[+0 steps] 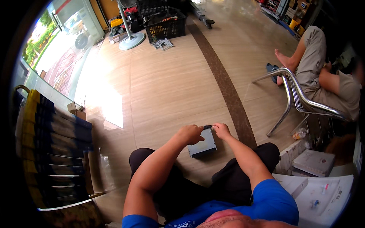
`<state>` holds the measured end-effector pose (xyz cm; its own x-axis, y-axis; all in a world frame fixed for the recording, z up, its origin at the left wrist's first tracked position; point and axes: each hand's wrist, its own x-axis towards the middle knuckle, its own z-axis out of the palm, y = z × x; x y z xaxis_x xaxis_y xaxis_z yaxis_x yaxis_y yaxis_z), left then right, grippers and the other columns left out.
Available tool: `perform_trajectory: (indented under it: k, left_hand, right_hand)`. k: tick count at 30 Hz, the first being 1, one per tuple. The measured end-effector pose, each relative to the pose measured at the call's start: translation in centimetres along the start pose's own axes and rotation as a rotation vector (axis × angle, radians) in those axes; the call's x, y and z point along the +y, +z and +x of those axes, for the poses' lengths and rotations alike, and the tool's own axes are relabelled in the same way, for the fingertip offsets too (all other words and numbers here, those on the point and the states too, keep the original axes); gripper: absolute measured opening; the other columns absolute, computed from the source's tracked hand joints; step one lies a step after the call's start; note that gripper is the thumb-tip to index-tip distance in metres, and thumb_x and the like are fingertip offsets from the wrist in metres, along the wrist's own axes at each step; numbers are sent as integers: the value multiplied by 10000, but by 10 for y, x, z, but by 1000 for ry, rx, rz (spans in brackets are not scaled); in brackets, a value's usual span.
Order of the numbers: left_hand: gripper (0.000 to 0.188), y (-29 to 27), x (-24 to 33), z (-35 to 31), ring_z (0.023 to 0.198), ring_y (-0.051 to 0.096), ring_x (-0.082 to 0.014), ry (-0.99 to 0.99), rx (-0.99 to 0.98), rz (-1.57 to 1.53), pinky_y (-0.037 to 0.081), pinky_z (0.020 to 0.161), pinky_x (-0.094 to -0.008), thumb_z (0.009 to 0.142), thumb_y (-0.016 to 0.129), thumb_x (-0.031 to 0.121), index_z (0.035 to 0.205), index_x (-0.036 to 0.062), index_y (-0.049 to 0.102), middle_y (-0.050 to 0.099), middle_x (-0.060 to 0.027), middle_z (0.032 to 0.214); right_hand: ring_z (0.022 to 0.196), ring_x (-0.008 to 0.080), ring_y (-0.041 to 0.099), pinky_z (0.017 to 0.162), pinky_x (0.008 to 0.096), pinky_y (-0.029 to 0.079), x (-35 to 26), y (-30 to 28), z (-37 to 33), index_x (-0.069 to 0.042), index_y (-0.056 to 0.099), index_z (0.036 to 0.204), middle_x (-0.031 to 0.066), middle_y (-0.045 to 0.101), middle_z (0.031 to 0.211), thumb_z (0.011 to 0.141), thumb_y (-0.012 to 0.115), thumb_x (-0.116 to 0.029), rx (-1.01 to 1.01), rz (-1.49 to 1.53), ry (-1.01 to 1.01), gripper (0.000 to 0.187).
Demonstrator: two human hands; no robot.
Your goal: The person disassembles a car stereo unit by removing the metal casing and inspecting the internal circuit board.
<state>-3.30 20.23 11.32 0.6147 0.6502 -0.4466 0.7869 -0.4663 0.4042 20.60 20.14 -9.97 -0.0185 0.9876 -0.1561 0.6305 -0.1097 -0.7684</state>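
A grey metal box (205, 143) with a dark front side rests on the floor between my bent knees. My left hand (191, 134) is over its far left corner, the fingers curled and closed around the near end of a short black handle-like piece (207, 127). At the box's far right corner my right hand (221, 130) is closed in a pinch at the other end of that black piece. What else the right fingertips hold is too small to make out. Both forearms reach forward over my dark trousers.
Stacked dark blue and yellow boxes (57, 152) stand at left. On the right, a person sits beside a metal-framed chair (291, 91), near a white book-like box (315, 162) and a white panel (323, 197). A black crate (165, 28) and fan base (132, 41) are at the back.
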Motion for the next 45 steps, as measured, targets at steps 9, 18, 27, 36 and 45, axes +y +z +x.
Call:
perform_trajectory:
  k: [9,18,27,36,45]
  left_hand:
    - [453,4,-5,-1,1036,620,-312,-34,-23,15,509,845,-421,819,679,399,1115,62,612,659,-156,1074]
    - [451,12,-7,2,1057,614,-300,-63,-19,-6,513,849,-416,812,685,410,1123,87,635,660,-130,1098]
    - [415,21,-13,10,1025,634,-293,-57,36,-1,521,835,-415,783,708,417,1061,110,676,673,-122,1072]
    - [431,16,-10,5,1045,627,-282,-76,23,3,518,844,-410,796,696,424,1087,107,667,669,-120,1088]
    - [448,16,-8,5,1054,622,-287,-74,-21,20,514,846,-405,798,691,442,1095,108,664,666,-109,1097]
  right_hand:
    - [490,98,535,416,255,429,3,12,1,-45,626,1046,26,546,663,938,541,-233,-86,240,156,233]
    - [483,105,549,389,269,415,-23,2,-5,-17,656,844,38,591,603,856,676,-251,-100,165,288,235]
    - [540,209,615,568,364,498,-4,11,3,-52,652,1022,126,629,672,909,537,-186,-64,-2,60,210]
    - [537,198,614,558,347,495,-5,12,-3,-46,647,992,125,636,677,906,554,-217,-39,34,76,213]
    - [500,109,548,418,228,441,-22,1,-4,-20,607,1031,50,567,693,924,569,-166,-182,399,360,185]
